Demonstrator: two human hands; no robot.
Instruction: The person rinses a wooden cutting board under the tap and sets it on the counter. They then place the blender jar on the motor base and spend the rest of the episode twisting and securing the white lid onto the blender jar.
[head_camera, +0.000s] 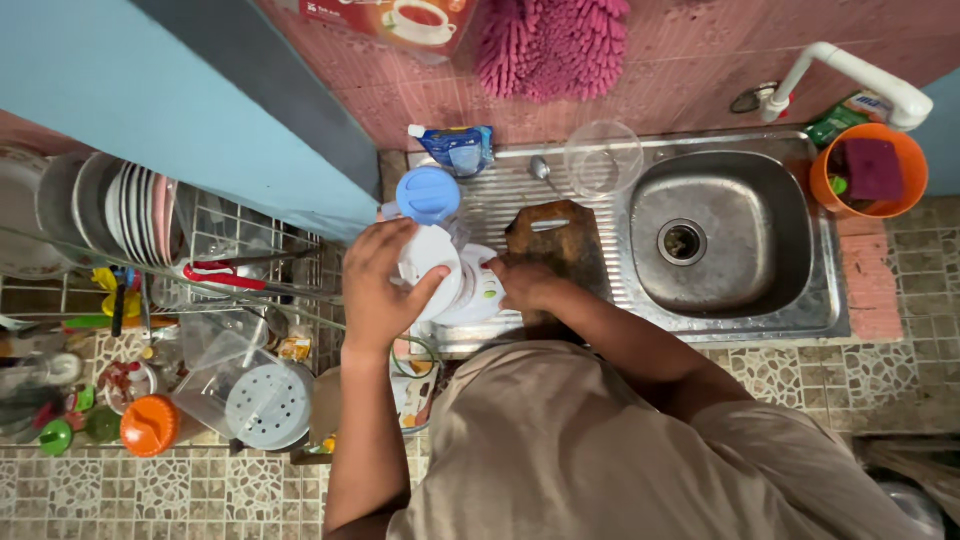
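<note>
we clamped our left hand (378, 290) on one white blender jug (430, 268), right hand (523, 283) curled on its one base (484, 292), beside one cutting board (560, 240).

One sink (725, 300), one cutting board (560, 240), one glass bowl (603, 160), two hands (375, 290)

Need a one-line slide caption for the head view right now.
Left hand grips a white appliance base while right hand touches its front, beside a steel sink.
</note>
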